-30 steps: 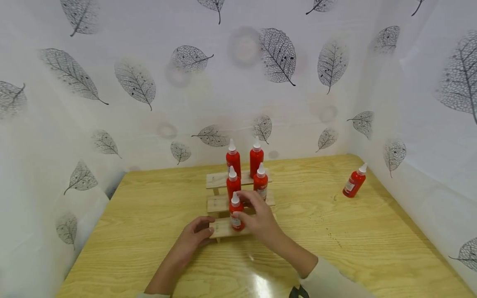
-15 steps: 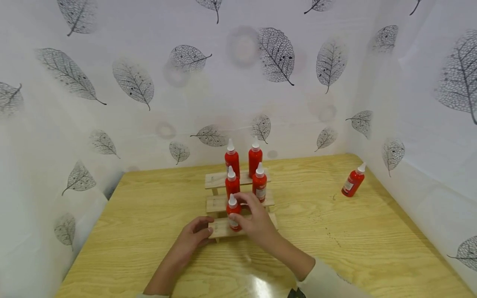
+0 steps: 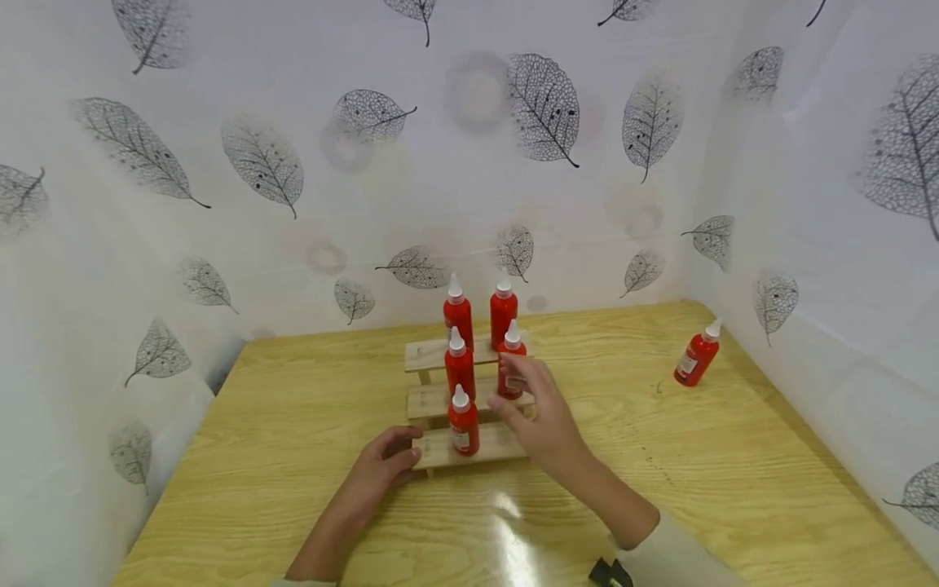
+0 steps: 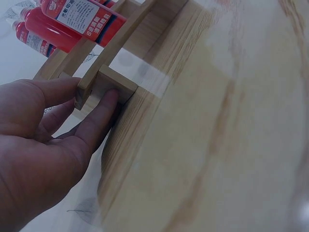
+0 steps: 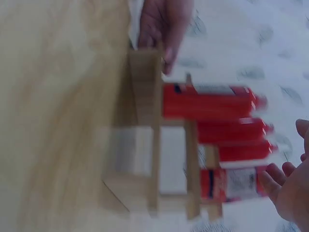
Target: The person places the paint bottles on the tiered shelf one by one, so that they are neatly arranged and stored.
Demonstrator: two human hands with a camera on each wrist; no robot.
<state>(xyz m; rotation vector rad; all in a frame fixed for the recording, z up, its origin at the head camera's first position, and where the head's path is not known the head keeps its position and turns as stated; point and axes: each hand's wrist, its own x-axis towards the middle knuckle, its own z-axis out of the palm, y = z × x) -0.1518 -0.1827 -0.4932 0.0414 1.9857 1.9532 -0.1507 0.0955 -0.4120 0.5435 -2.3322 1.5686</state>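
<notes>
A three-step wooden rack [image 3: 499, 444] stands on the table. My left hand [image 3: 377, 465] grips the left end of its lowest step; the left wrist view has the thumb at the board's end and a finger [image 4: 99, 118] beneath it. On that step, toward the left, a red ink bottle [image 3: 464, 430] with a white nozzle cap stands upright. To its right is my right hand [image 3: 546, 420], fingers spread and holding nothing. The fingers partly cover the right-hand bottle [image 3: 512, 346] on the middle step; I cannot tell whether they touch it. The right wrist view is blurred.
Another bottle [image 3: 460, 371] stands on the middle step's left side. Two more, a left one [image 3: 458, 314] and a right one [image 3: 504, 314], are on the top step. A lone red bottle [image 3: 695, 359] stands at the table's right. Leaf-printed white sheeting [image 3: 440, 187] encloses the table.
My right hand has let go of the front bottle and moved right and slightly up, its fingers opening. The bottle stays on the lowest step. My left hand keeps its place on the rack.
</notes>
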